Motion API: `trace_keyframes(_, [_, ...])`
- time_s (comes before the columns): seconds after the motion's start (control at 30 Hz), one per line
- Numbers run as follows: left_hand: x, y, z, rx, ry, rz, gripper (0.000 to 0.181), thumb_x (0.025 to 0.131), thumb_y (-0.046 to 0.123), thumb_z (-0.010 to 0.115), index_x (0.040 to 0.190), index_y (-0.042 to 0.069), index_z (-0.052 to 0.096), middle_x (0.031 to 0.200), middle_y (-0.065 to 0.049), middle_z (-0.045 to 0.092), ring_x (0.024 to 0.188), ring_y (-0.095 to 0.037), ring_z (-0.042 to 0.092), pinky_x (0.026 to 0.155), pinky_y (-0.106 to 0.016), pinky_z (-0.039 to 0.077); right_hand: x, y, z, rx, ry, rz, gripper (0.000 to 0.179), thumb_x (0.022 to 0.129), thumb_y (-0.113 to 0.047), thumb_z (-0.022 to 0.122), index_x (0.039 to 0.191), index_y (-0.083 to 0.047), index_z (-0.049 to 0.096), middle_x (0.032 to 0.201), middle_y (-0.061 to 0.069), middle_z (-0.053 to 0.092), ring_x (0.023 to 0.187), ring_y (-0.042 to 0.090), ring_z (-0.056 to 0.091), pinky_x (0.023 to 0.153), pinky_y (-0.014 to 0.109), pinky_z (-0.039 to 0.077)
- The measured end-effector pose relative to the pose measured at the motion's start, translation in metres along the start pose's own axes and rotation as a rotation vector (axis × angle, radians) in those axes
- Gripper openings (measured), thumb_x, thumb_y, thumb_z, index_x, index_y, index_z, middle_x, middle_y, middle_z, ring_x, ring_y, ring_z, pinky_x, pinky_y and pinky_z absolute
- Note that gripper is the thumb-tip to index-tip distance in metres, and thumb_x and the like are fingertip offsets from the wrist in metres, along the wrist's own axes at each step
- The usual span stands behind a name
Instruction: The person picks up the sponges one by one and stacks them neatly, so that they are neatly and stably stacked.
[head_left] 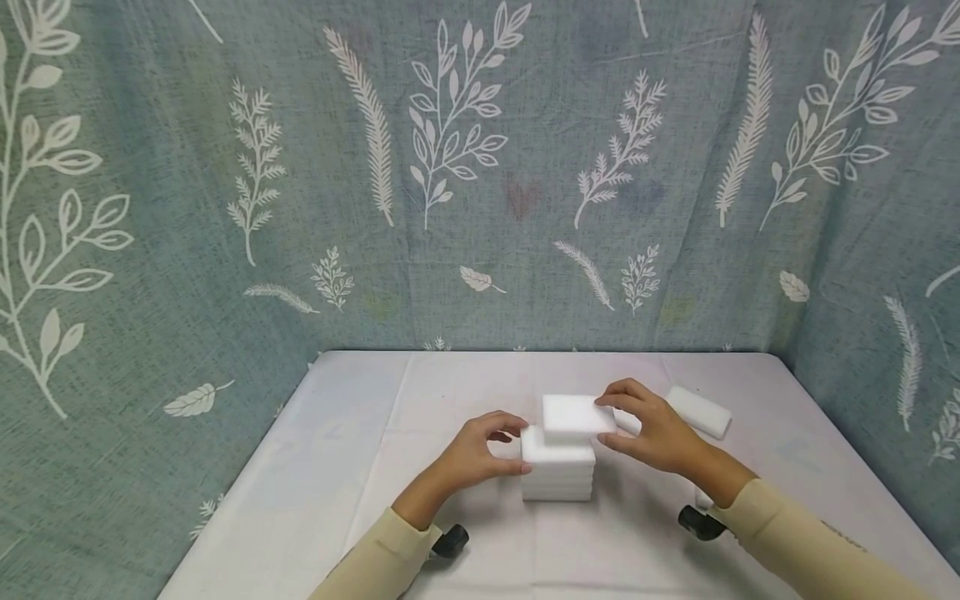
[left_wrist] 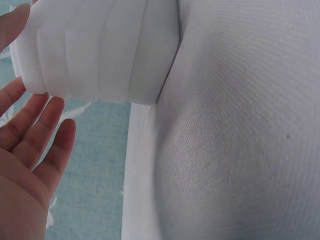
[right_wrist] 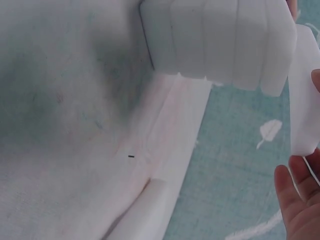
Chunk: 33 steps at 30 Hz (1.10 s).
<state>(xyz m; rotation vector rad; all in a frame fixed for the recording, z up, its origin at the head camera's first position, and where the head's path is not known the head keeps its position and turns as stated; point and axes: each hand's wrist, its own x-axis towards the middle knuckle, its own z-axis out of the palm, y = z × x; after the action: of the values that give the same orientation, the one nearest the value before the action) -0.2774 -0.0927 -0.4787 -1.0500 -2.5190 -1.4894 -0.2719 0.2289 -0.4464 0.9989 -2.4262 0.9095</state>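
Pinching white block (head_left: 573, 417) by right end in right grip (head_left: 654, 427) | holding it over block stack (head_left: 558, 479) on bench (head_left: 450, 385), contact unclear | clasping stack's left side in left grip (head_left: 474, 450)

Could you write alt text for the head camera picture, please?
A right hand holds a white block at the top of a stack of similar blocks gripped by the left hand. Another block lies farther back; leafy fabric hangs behind the table.

Beige sleeves (head_left: 795, 542) (black wrist cameras (head_left: 452, 541))
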Motion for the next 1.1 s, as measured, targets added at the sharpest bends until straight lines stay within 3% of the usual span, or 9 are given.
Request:
trace_keyframes(0.2, [0.001,-0.003,0.001,-0.013,-0.004,-0.002,0.052,0.072,0.029,0.088,0.117,0.016,0.066,0.116,0.007,0.063,0.103,-0.033,0.062,0.090,-0.031,0.052,-0.004,-0.003,0.001,-0.007,0.007,0.010,0.041,0.079,-0.023,0.083,0.116,-0.017,0.067,0.120,-0.007,0.054,0.110,0.015,0.053,0.089,0.034,0.049])
trace_keyframes(0.53, [0.002,-0.002,0.001,-0.010,0.006,-0.011,0.055,0.072,0.022,0.088,0.119,0.010,0.065,0.117,-0.002,0.063,0.104,-0.031,0.061,0.090,-0.043,0.052,-0.002,-0.014,0.003,0.045,-0.017,0.029,0.041,0.080,-0.024,0.082,0.117,-0.016,0.067,0.121,-0.006,0.054,0.109,0.015,0.057,0.089,0.038,0.052])
trace_keyframes(0.63, [0.002,-0.001,0.000,-0.005,0.007,-0.023,0.054,0.072,0.026,0.088,0.119,0.012,0.065,0.118,0.001,0.063,0.105,-0.031,0.061,0.091,-0.041,0.052,-0.001,-0.017,0.005,0.059,-0.026,0.021,0.042,0.079,-0.023,0.083,0.117,-0.015,0.067,0.120,-0.006,0.054,0.108,0.015,0.056,0.088,0.038,0.052])
trace_keyframes(0.9, [0.002,0.000,-0.002,0.044,0.011,-0.027,0.055,0.073,0.036,0.087,0.119,0.016,0.065,0.114,0.007,0.063,0.103,-0.014,0.060,0.090,-0.033,0.052,-0.001,-0.017,0.011,0.065,-0.023,-0.024,0.042,0.078,-0.025,0.084,0.115,-0.016,0.067,0.117,-0.007,0.054,0.106,0.013,0.054,0.086,0.035,0.051])
trace_keyframes(1.1, [0.002,-0.001,-0.002,0.033,0.012,-0.012,0.055,0.073,0.034,0.087,0.119,0.014,0.065,0.111,0.010,0.063,0.101,-0.012,0.060,0.089,-0.032,0.052,0.000,-0.019,0.014,0.076,-0.028,-0.024,0.043,0.077,-0.024,0.085,0.115,-0.016,0.067,0.117,-0.008,0.054,0.107,0.013,0.054,0.087,0.035,0.051])
